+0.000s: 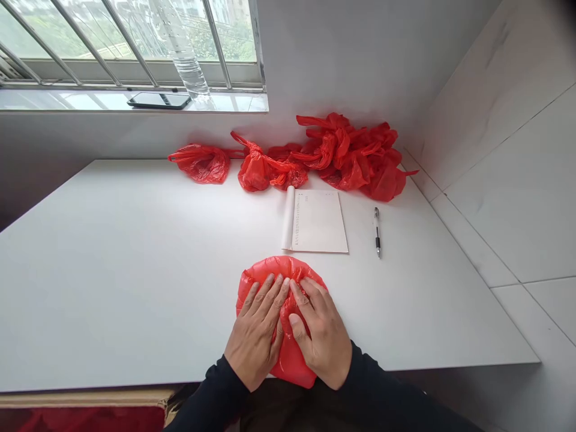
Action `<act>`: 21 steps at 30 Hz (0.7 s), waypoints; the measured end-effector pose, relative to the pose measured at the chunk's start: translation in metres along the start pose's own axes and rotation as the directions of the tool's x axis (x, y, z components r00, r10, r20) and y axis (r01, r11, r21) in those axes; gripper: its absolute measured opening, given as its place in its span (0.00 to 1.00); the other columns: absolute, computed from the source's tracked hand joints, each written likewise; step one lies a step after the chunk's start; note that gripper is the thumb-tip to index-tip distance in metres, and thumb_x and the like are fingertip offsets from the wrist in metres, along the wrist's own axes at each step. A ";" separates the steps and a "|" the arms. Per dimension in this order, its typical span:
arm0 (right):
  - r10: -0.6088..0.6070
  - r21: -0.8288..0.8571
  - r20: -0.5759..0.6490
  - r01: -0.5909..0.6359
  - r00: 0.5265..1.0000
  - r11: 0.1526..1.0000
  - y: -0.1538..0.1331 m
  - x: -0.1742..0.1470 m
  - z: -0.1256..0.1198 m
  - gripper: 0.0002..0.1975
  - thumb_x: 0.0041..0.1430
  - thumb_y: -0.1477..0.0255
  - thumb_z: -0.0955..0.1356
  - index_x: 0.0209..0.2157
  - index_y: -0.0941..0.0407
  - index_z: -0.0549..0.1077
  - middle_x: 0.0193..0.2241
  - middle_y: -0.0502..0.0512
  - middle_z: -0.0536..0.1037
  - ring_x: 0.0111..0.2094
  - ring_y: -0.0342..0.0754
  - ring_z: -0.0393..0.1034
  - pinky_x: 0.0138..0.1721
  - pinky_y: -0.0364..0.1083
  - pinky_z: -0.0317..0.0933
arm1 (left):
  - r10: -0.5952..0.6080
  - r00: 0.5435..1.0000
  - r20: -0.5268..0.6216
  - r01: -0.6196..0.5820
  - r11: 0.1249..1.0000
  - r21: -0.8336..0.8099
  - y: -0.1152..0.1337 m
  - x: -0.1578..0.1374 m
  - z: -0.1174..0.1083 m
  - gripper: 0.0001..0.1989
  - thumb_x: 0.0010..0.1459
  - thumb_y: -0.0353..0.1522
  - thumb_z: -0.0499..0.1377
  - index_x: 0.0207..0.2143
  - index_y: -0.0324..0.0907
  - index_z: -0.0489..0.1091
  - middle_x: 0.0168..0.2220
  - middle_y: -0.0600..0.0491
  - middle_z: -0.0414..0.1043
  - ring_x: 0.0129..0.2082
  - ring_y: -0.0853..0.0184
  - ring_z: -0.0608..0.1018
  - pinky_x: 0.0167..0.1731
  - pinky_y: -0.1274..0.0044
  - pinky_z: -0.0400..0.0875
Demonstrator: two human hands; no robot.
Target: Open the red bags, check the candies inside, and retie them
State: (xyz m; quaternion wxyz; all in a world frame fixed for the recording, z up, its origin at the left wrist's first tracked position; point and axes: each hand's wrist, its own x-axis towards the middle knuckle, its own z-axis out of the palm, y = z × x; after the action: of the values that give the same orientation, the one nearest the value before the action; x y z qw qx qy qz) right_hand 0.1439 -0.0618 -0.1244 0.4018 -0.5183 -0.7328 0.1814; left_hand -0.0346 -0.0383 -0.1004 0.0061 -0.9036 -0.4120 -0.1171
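A red plastic bag point(297, 360), puffed out and roughly round, lies at the front edge of the white table. My left hand point(261, 327) rests flat on its left side with the fingers stretched out. On the bag's right side lies my right hand point(320, 327), also spread, its thumb apart from the fingers. Both hands touch the bag from above, and their fingertips nearly meet near its middle. The bag's contents, if any, are hidden.
Several crumpled red plastic bags point(355, 159) lie along the wall. An open notepad point(319, 222) and a pen point(377, 233) lie beyond my hands. On the windowsill are a phone point(159, 100) and a clear bottle point(191, 72). A tiled wall point(517, 180) borders the table's right side.
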 end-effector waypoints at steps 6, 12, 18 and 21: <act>-0.013 -0.101 0.020 0.015 1.000 0.995 -0.001 -0.001 0.005 0.31 0.69 0.72 0.61 0.70 0.58 0.52 0.64 0.62 0.63 0.65 0.59 0.54 0.63 0.64 0.60 | -0.029 1.000 0.007 0.029 0.999 -0.021 0.004 0.002 0.002 0.35 0.65 0.27 0.48 0.72 0.39 0.40 0.73 0.47 0.45 0.72 0.57 0.51 0.70 0.61 0.44; 0.083 0.085 -0.010 -0.081 0.997 0.993 0.002 0.001 -0.003 0.25 0.69 0.70 0.62 0.66 0.57 0.62 0.62 0.60 0.67 0.64 0.56 0.58 0.63 0.59 0.61 | -0.022 0.998 -0.055 0.014 0.991 -0.134 0.003 0.003 -0.003 0.30 0.67 0.27 0.48 0.70 0.39 0.48 0.71 0.45 0.52 0.70 0.56 0.55 0.68 0.61 0.50; 0.445 0.370 -0.059 -0.394 0.894 0.841 0.007 -0.008 -0.056 0.14 0.66 0.58 0.65 0.45 0.46 0.79 0.47 0.50 0.80 0.52 0.55 0.73 0.60 0.57 0.64 | -0.114 0.944 -0.310 0.059 0.981 -0.183 -0.005 -0.020 -0.032 0.23 0.72 0.35 0.41 0.64 0.42 0.61 0.62 0.42 0.65 0.65 0.54 0.63 0.62 0.56 0.60; 0.604 0.273 -0.062 -0.569 0.794 0.776 0.020 -0.022 -0.075 0.18 0.58 0.49 0.67 0.41 0.42 0.81 0.43 0.50 0.82 0.48 0.59 0.76 0.51 0.56 0.69 | -0.246 0.901 -0.358 0.197 0.966 -0.168 -0.002 -0.030 -0.050 0.21 0.71 0.34 0.41 0.60 0.42 0.65 0.58 0.41 0.69 0.61 0.56 0.66 0.60 0.57 0.63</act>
State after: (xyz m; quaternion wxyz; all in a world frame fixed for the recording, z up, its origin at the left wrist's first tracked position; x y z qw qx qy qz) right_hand 0.2173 -0.0848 -0.1006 0.4371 -0.6804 -0.4753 0.3466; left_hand -0.0655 -0.0643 -0.0589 0.0137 -0.8101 -0.4948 -0.3142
